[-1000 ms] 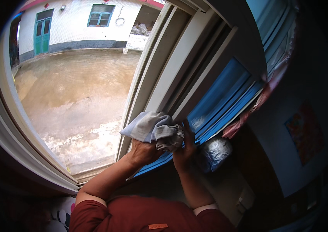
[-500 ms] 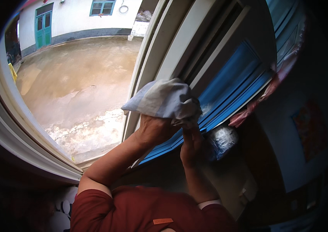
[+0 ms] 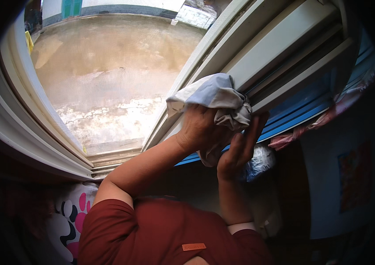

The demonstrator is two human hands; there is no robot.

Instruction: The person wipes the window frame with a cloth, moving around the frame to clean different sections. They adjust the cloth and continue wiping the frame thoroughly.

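Note:
A pale blue, white and grey cloth point(image 3: 216, 90) lies bunched against the light-coloured window sash point(image 3: 284, 39). My left hand point(image 3: 200, 128) is closed on it, with a loose corner hanging out to the left and a fold dangling below. Close to its right side is my right hand point(image 3: 240, 152), whose fingers stretch upward along the sash edge. Its palm looks free of the cloth, though the fingertips partly overlap the frame.
At left a screened window opening point(image 3: 112, 79) looks onto a courtyard. A curved frame point(image 3: 24, 137) borders it. To the right hang a twisted pink curtain point(image 3: 315, 128) and a shiny silvery-blue bundle point(image 3: 260, 163). A patterned white cover point(image 3: 70, 216) lies low left.
In the picture, both hands and the cloth sit farther right and the view has tilted down. My right hand's fingers, earlier partly behind the cloth, now stretch up beside it.

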